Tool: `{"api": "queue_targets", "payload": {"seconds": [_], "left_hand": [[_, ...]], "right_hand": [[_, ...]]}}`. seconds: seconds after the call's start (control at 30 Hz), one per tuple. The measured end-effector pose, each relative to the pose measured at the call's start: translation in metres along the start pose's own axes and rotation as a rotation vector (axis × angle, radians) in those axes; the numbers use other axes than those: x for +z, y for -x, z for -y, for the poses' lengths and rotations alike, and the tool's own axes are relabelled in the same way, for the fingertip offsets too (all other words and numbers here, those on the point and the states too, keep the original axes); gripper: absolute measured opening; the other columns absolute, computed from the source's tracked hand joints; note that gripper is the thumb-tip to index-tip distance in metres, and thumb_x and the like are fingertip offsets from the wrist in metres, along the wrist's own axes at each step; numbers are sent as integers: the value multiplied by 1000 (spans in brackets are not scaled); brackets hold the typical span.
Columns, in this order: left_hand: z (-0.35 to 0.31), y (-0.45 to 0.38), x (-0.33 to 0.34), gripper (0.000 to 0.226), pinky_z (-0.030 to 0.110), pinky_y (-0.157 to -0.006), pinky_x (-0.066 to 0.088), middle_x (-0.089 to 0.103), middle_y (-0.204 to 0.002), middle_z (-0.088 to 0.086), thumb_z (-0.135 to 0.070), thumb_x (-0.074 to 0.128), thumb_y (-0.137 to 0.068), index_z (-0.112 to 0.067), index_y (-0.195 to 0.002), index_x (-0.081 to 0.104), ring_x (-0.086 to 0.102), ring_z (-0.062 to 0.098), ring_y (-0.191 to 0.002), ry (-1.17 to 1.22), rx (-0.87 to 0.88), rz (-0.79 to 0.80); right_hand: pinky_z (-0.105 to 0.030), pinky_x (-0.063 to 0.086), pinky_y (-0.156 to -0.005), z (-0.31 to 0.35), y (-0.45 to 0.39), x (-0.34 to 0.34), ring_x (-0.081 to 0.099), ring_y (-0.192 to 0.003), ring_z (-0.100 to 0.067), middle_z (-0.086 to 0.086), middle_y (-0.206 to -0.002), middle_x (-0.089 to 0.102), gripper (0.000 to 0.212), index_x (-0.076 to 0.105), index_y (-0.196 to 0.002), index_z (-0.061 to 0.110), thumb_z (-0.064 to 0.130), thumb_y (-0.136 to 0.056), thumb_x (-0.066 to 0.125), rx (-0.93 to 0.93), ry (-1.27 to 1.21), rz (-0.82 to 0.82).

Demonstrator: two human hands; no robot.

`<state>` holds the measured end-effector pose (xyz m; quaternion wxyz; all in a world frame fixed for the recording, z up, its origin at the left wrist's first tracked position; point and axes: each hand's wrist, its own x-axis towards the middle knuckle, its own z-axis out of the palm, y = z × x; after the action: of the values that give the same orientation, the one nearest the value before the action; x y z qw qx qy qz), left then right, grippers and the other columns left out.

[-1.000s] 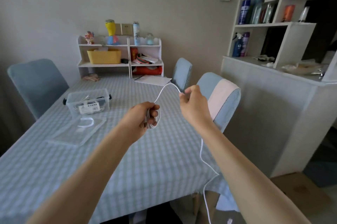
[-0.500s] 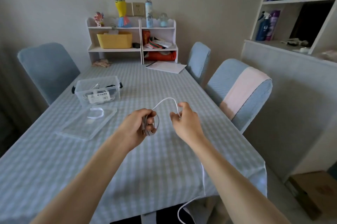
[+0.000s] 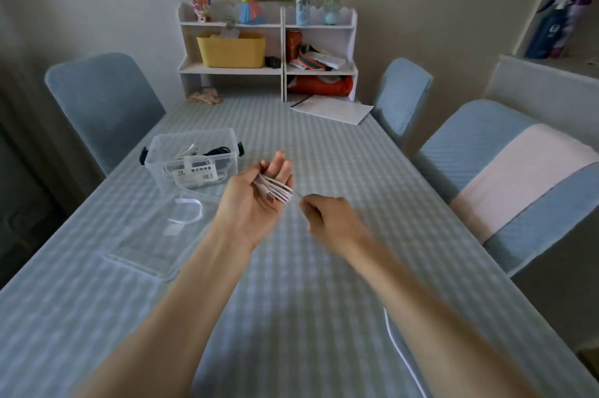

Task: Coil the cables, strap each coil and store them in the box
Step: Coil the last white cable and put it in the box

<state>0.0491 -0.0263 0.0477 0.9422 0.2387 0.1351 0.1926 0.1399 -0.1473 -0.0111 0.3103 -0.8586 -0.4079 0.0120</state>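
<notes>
Our left hand (image 3: 256,200) holds the coiled white cable (image 3: 274,191) in loosely curled fingers; our right hand (image 3: 327,219) pinches its loose strand.

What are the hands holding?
The left hand holds the white cable by its coiled loops; the right hand pinches its loose strand.

My left hand (image 3: 256,200) is palm-up over the worktop (image 3: 324,284), white cable (image 3: 275,191) looped across its fingers (image 3: 278,167); my right hand (image 3: 327,216) is just beside it, pinching the strand; the loose end trails past my right forearm; the clear box (image 3: 194,161) sits further left, its lid (image 3: 152,245) with a strap (image 3: 189,213) nearer me.
</notes>
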Motion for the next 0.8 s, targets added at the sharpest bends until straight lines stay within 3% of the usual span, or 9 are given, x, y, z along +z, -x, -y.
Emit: {"api": "queue_targets", "payload": {"seconds": [0.13,0.3,0.4,0.5,0.6,0.7,0.8], "left_hand": [[0,-23,-10,31,34,-91,50,75,-100,12,-21,33,-108,-14,-81,49,74,23,-91,-166,79,-14],[1,-45,-25,30,35,-112,35,73,-108,16,-17,30,-108,-11,-85,48,70,24,-105,-436,124,28],[1,-50,-32,25,38,-106,43,72,-110,17,-14,32,-107,-7,-91,49,69,24,-107,-567,214,-9],[5,-55,-44,22,39,-108,43,73,-107,12,-14,34,-107,-3,-98,50,69,21,-108,-816,264,-12],[13,-55,-53,20,21,-92,50,68,-105,15,-8,34,-106,4,-98,48,70,15,-104,-1112,350,85],[19,-52,-61,22,17,-86,47,66,-91,-9,-15,41,-104,-4,-92,56,66,-5,-93,-1459,460,239],[15,-46,-59,25,17,-81,42,69,-80,-12,-19,43,-103,-5,-95,63,61,-7,-82,-1585,433,277]], "right_hand": [[-33,39,-60,-1,-7,3,64,-81,-34,-12,-82,70,26,66,-92,15,32,-101,48,-57,23,26],[-40,52,-67,-3,-6,0,65,-84,-32,-9,-82,70,18,65,-84,15,26,-90,53,-127,104,96],[-38,52,-68,-2,-3,-6,66,-83,-27,-6,-81,71,16,68,-86,12,24,-86,56,-161,117,160],[-30,46,-61,-4,-1,-16,60,-63,-9,4,-65,64,9,70,-85,15,20,-83,63,-171,81,229],[-28,43,-56,-8,-1,-24,54,-56,-8,6,-58,59,4,70,-80,18,21,-82,67,-190,24,256],[-33,45,-59,-13,-2,-29,55,-58,-10,3,-63,64,7,74,-80,19,23,-85,71,-229,-57,167],[-21,41,-59,-18,-3,-36,57,-61,-8,8,-67,66,7,78,-83,22,27,-85,73,-280,-82,-31]]}}
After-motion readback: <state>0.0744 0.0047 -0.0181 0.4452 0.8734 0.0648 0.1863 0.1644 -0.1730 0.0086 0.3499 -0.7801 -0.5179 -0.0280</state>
